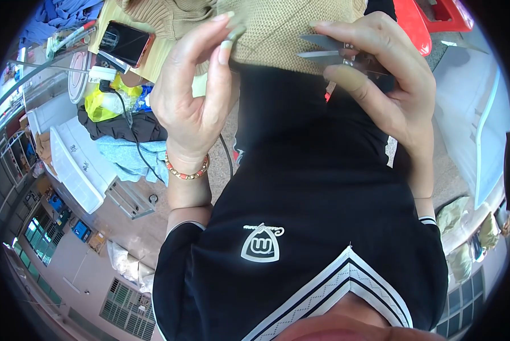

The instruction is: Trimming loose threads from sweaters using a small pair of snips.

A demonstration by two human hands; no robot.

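Observation:
Beige knit fabric (283, 34) with a ribbed part lies at the top of the head view, its lower edge resting over my black shirt. My right hand (391, 74) grips small metal thread snips (323, 50) between thumb and fingers. Their two blades point left over the knit and stand slightly apart. Beside the knit's left part, my left hand (192, 94) has its thumb and a finger brought together in a pinch. Whatever sits between those fingertips, if anything, is too small to make out. A beaded bracelet (188, 173) circles my left wrist.
A dark phone (125, 44) lies on the wooden table (155, 68) at upper left. Below it are a yellow plastic bag (104, 105), a black cable (136, 133), a light blue cloth (130, 153) and a white bin (76, 170). Red plastic stools (442, 17) stand at upper right.

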